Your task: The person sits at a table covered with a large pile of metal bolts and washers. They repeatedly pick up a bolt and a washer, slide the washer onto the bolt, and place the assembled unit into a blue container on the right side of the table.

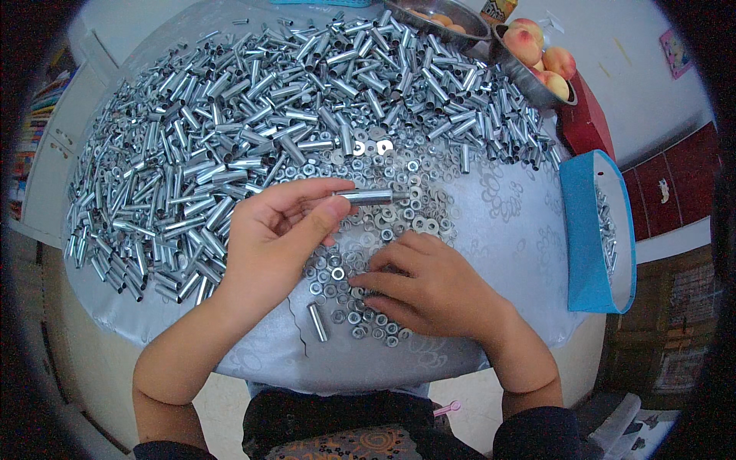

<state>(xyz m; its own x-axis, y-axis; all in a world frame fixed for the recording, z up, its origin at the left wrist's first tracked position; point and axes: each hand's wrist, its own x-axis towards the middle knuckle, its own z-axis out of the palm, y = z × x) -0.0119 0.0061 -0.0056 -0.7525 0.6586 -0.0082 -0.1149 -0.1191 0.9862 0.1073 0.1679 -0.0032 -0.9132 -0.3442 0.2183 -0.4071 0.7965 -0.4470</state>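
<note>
My left hand [280, 234] pinches a shiny expansion bolt [368, 197] between thumb and fingers. It lies level above the table, and a thin, threaded-looking end pokes out on its right. Lower and to the right, my right hand [429, 285] reaches down into a spread of small nuts and washers [330, 290]. Its thumb and fingertips are bent but apart, touching the nuts; what is under the palm is hidden. One loose metal sleeve [317, 322] lies near the table's front, left of the right hand.
A large heap of metal sleeves [230, 123] covers the table's [529, 253] left and far side. At the right edge stands a blue box [579, 230] with metal parts inside. Metal bowls hold peaches [558, 63] and eggs [441, 20] at the far right, beside a red box [583, 119].
</note>
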